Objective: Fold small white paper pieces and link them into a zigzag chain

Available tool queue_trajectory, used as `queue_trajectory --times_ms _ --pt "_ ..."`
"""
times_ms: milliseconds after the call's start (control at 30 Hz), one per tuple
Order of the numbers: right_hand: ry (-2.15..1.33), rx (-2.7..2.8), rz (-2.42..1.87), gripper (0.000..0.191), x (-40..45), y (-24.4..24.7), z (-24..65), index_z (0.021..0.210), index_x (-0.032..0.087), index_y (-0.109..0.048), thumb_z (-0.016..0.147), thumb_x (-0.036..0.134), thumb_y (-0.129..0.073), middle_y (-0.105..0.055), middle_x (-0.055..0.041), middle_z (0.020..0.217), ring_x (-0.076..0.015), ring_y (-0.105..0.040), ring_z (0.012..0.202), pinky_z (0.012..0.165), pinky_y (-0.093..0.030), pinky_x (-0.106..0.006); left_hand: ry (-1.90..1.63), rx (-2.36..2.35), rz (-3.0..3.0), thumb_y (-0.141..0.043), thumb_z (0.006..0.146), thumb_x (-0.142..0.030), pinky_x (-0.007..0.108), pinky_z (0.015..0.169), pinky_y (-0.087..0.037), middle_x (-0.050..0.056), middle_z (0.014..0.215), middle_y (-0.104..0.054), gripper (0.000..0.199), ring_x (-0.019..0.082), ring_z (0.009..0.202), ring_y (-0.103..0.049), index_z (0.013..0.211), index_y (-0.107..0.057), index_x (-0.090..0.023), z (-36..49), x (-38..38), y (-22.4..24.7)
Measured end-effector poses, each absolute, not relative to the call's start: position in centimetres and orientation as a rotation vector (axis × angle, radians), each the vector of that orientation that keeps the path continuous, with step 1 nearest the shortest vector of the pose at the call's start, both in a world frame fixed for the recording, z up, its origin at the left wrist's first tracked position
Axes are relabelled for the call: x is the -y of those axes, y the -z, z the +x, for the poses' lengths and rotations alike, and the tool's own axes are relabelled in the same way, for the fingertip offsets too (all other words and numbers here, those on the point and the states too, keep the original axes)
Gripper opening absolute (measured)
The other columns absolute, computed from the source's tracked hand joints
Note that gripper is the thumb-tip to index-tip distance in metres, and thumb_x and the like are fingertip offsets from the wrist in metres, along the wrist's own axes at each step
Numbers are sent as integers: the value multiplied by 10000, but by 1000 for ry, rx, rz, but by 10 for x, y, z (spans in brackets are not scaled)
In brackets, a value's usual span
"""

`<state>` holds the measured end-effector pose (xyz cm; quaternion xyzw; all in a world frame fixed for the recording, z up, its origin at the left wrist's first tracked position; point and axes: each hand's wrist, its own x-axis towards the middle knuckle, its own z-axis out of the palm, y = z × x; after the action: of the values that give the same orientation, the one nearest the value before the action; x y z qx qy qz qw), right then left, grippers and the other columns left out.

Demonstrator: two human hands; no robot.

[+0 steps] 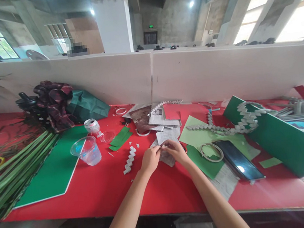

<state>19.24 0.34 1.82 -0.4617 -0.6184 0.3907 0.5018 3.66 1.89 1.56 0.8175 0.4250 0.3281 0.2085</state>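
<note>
My left hand (150, 157) and my right hand (177, 151) meet fingertip to fingertip above the red table, both closed in a pinch. A small pale strip (167, 146) shows at the fingertips; the fingers cover most of it. Printed paper sheets (166, 136) lie just beyond and under the hands. To the left of my left hand rests a short zigzag chain of folded paper (129, 160), with small white scraps around it. A longer folded-paper chain (223, 130) runs across the light green sheet (193, 129) on the right.
Leftward stand a clear plastic cup (88, 154), a can (92, 127) and long green leaves (22, 170) over a green board (51, 172). On the right are a phone (240, 160), a pale ring (221, 153) and an upright green board (290, 140). A white partition (205, 71) bounds the back.
</note>
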Motion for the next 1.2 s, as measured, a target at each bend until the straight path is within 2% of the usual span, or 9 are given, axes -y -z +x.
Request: queue_trajectory --times_ms 467,1200 --pt "-750 1602 -1191 161 -2 -22 197 756 192 -672 784 327 -589 -681 -32 740 -191 -617 730 705 -460 -300 -895 -1167 2256 -428 918 -216 239 581 -353 59 727 -637 252 158 660 -569 828 -656 -160 37 -18 -16" --pt "-677 1536 -1207 185 -6 -14 198 773 197 -692 796 338 -575 -710 -35 789 -204 -635 758 739 -469 -310 -964 -1095 2201 -460 907 -281 241 630 -387 57 743 -652 223 168 681 -582 825 -630 -162 39 -18 -16"
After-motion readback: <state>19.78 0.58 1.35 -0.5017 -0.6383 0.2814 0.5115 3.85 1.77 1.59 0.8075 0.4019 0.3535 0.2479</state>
